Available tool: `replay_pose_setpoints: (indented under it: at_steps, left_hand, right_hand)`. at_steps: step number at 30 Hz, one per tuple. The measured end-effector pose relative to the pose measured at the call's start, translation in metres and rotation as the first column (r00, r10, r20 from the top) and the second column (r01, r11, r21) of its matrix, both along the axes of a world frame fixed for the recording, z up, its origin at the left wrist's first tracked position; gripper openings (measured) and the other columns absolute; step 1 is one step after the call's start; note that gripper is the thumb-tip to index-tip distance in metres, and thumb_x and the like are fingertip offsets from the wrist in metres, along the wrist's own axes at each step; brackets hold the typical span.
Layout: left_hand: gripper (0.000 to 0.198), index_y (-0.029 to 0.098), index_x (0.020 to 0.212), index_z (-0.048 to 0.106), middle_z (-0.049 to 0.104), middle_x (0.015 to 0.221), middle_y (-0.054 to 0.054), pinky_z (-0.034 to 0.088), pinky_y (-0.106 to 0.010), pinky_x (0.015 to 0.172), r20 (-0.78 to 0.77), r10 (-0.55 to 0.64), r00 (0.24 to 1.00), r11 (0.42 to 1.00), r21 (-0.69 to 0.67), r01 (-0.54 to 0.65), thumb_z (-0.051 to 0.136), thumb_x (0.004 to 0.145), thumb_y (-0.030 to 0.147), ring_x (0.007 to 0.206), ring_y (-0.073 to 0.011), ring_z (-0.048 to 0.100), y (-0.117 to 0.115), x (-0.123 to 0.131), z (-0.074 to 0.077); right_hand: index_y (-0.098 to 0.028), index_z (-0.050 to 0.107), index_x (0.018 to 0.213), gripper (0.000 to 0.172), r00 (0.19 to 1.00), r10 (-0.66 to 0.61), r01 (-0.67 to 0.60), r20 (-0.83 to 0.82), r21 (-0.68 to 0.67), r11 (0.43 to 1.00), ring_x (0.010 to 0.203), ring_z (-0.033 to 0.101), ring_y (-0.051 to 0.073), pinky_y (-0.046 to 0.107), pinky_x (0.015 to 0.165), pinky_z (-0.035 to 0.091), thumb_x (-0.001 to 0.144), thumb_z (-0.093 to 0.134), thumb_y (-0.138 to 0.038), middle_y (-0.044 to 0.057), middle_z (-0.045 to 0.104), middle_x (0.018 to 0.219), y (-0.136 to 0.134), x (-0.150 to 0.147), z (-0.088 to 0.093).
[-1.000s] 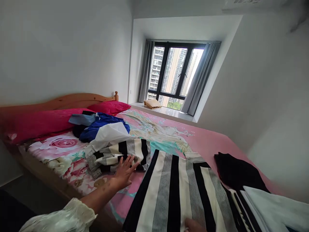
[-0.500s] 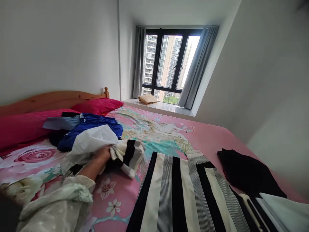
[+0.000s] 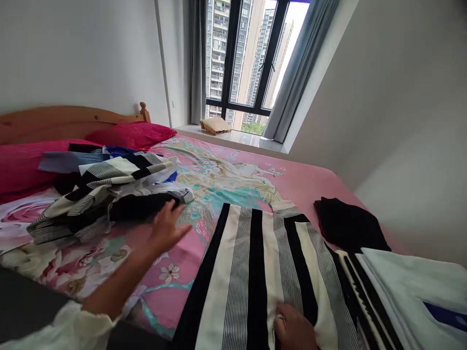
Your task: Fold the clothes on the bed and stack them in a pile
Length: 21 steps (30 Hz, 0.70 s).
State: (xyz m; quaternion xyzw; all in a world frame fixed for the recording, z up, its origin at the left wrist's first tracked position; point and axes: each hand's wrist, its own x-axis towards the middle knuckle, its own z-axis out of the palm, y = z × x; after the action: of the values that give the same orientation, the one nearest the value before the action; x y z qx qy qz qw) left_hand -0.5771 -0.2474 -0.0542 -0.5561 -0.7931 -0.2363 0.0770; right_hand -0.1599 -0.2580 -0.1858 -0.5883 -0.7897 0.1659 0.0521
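Note:
My left hand is open above the bed, fingers spread and holding nothing. Just beyond it lies a heap of loose clothes, with a crumpled black-and-white striped garment on top and a black piece of clothing at its near side. In front of me a striped garment in black, cream and grey is laid out fairly flat. At its lower part, my right hand is closed with the fingers curled on the fabric, which it seems to pinch; the fingertips are partly hidden.
To the right are a folded black garment and folded white clothing. Red pillows rest by the wooden headboard. A floral bedsheet covers the bed. A brown package sits on the windowsill.
My left hand has let go of the striped and white cloth, which now lies on the heap, and has opened. My right hand has come into view on the laid-out garment. The view tilts lower.

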Motion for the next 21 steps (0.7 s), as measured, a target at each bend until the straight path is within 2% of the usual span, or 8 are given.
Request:
replay_pose_setpoints:
  at_steps: [2,4,7,10,13,15,18,21]
  left_hand:
    - [0.051,0.018,0.122,0.054,0.044,0.14,-0.012,0.032,-0.044,0.11,0.212,-0.142,0.967,0.988,-0.034,0.153,0.059,0.079,0.044,0.134,-0.0296,0.036,-0.034,0.058,-0.057]
    - [0.045,0.019,0.118,0.056,0.052,0.133,-0.011,0.037,-0.042,0.107,0.389,-0.131,0.912,0.987,-0.03,0.155,0.053,0.082,0.045,0.128,-0.0265,0.044,-0.078,0.104,-0.102]
    - [0.039,0.022,0.11,0.06,0.056,0.129,-0.01,0.037,-0.046,0.106,0.469,-0.068,0.881,0.996,-0.018,0.087,0.054,0.079,0.045,0.123,-0.0279,0.049,-0.138,0.142,-0.136]
    - [0.044,0.021,0.11,0.057,0.062,0.119,-0.011,0.042,-0.046,0.101,0.552,0.055,0.832,0.998,0.001,-0.067,0.051,0.077,0.048,0.115,-0.0288,0.055,-0.172,0.147,-0.137]
    - [0.05,0.018,0.102,0.056,0.065,0.108,-0.013,0.048,-0.041,0.093,0.662,0.206,0.721,0.976,-0.09,-0.196,0.049,0.071,0.057,0.107,-0.0297,0.06,-0.18,0.136,-0.124]
    - [0.051,0.017,0.096,0.056,0.067,0.103,-0.013,0.049,-0.039,0.088,0.686,0.28,0.671,0.96,-0.202,-0.195,0.049,0.068,0.059,0.102,-0.0295,0.062,-0.178,0.129,-0.116]
    - [0.044,0.019,0.086,0.059,0.07,0.088,-0.009,0.049,-0.037,0.08,0.669,0.334,0.664,0.933,-0.336,-0.131,0.049,0.069,0.058,0.089,-0.0284,0.066,-0.176,0.125,-0.114]
    - [0.037,0.02,0.075,0.06,0.071,0.076,-0.007,0.05,-0.035,0.075,0.68,0.285,0.676,0.938,-0.343,-0.051,0.048,0.069,0.055,0.082,-0.0283,0.068,-0.177,0.125,-0.12]
  right_hand:
    - [-0.02,0.056,0.07,0.02,1.0,0.01,-0.01,-0.003,0.022,1.0,0.067,0.057,0.018,0.028,0.06,0.036,0.076,0.037,-0.016,0.003,0.063,0.072,-0.001,-0.001,0.002]
    - [-0.02,0.055,0.07,0.018,1.0,0.019,-0.019,0.004,0.04,0.999,0.071,0.057,0.018,0.027,0.064,0.035,0.076,0.039,-0.016,0.002,0.064,0.075,-0.002,0.0,0.003]
    - [-0.02,0.055,0.071,0.017,1.0,0.021,-0.022,0.019,0.053,0.998,0.073,0.057,0.016,0.026,0.065,0.034,0.076,0.04,-0.016,0.001,0.064,0.076,-0.003,0.001,0.007]
    - [-0.019,0.056,0.071,0.016,1.0,0.013,-0.013,0.007,0.063,0.998,0.074,0.057,0.016,0.025,0.066,0.033,0.077,0.041,-0.016,0.002,0.064,0.077,-0.005,0.001,0.013]
    - [-0.018,0.057,0.073,0.017,1.0,0.027,-0.026,-0.009,0.084,0.996,0.077,0.058,0.016,0.025,0.067,0.034,0.077,0.041,-0.015,0.003,0.064,0.079,-0.011,-0.001,0.019]
    - [-0.018,0.057,0.073,0.017,0.999,0.047,-0.047,0.008,0.094,0.994,0.078,0.058,0.016,0.025,0.066,0.034,0.077,0.041,-0.015,0.003,0.063,0.079,-0.019,-0.001,0.021]
    - [-0.018,0.058,0.068,0.017,0.989,0.132,-0.137,0.07,0.069,0.988,0.077,0.058,0.017,0.024,0.064,0.033,0.073,0.042,-0.012,0.005,0.063,0.076,-0.031,0.004,0.029]
    - [-0.018,0.06,0.063,0.011,0.946,0.306,-0.296,0.108,-0.099,0.95,0.068,0.057,0.017,0.024,0.058,0.032,0.066,0.05,-0.014,0.004,0.061,0.068,-0.036,0.011,0.052]
